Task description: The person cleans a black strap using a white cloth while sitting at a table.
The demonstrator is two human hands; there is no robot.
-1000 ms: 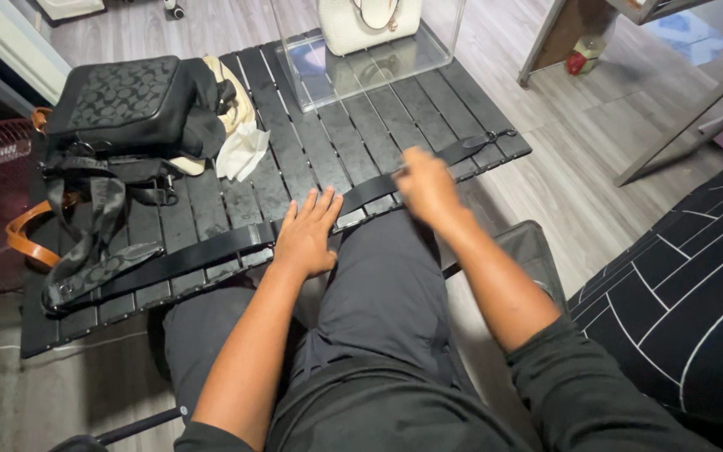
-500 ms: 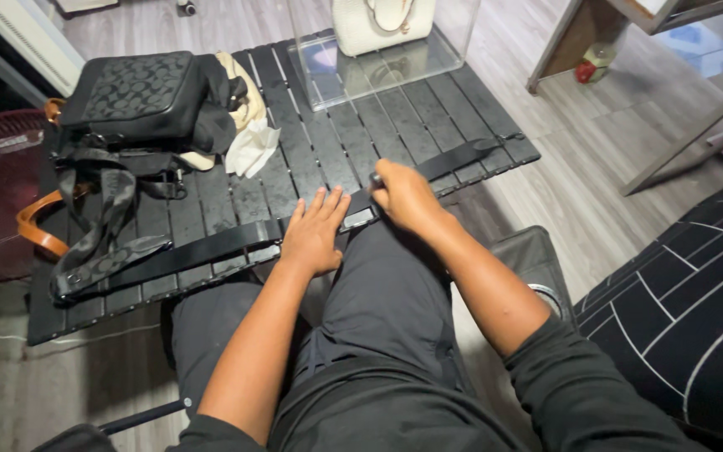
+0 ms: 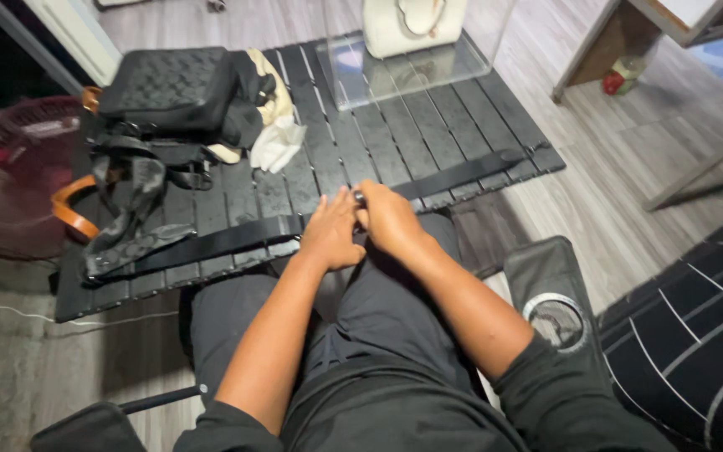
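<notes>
We see a long black strap (image 3: pixel 228 241) lying across the near edge of a low black slatted table (image 3: pixel 353 151), running from about eight o'clock up toward two o'clock. The left hand (image 3: pixel 332 234) lies flat on the strap near its middle, fingers stretched out and pressing down, gripping nothing. Touching it at three o'clock, the right hand (image 3: pixel 391 219) is curled around the strap, and a small metal piece shows at its knuckles; we cannot tell how tightly it pinches. At ten o'clock from the hands sits a black patterned bag (image 3: pixel 169 92) with its own straps trailing down, a white crumpled cloth (image 3: pixel 278 144) just beside it. At twelve o'clock stands a clear box (image 3: pixel 412 63) holding a white handbag (image 3: pixel 412 21). A red fan (image 3: pixel 14 180) lies at nine o'clock.
</notes>
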